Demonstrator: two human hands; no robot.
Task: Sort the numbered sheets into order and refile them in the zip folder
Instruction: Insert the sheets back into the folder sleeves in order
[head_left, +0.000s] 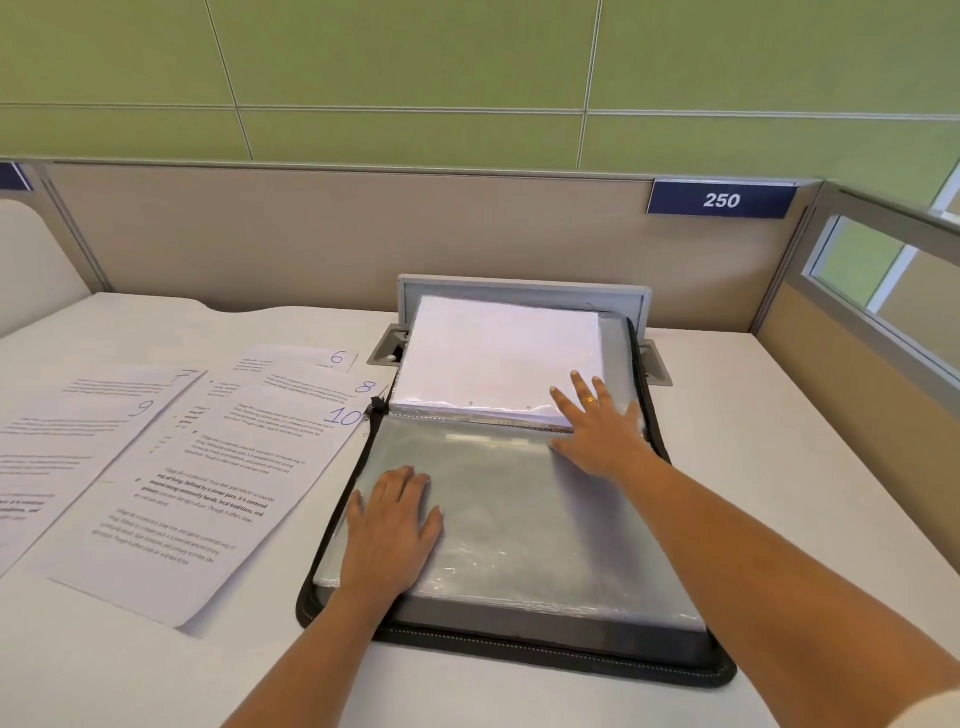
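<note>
Numbered sheets (208, 467) lie fanned and overlapping on the surface (779, 467), well to the left of the fingers. Their handwritten corners (7, 9, 6, 8, 10) point away from the person and slightly rightward, the long edges slanting the same way, and sheet 10's corner sits just beside the zip pull (376, 405). The left hand (392, 525) lies flat, fingers straight and spread, gripping nothing, pressing the near-left part of the clear sleeves (519, 519) inside the open zip folder (519, 654). The folder lies spread beneath both hands, its long axis running away from the person toward the partition, its fold crossing left to right beyond the left fingertips. The far half appears to lean on a raised grey flap (519, 286) at the back. The right hand (602, 441), likewise flat and holding nothing, straddles that fold, its fingertips resting on the near-right corner of a white stack (498, 353) in the far half. The likely hazards, by this onlooker's reckoning: slick sleeves could slip and crease under flat palms; the propped far half could flop over once the right fingers lift; and the loose, overlapped sheets, out of order as they lie, could be filed out of sequence.
</note>
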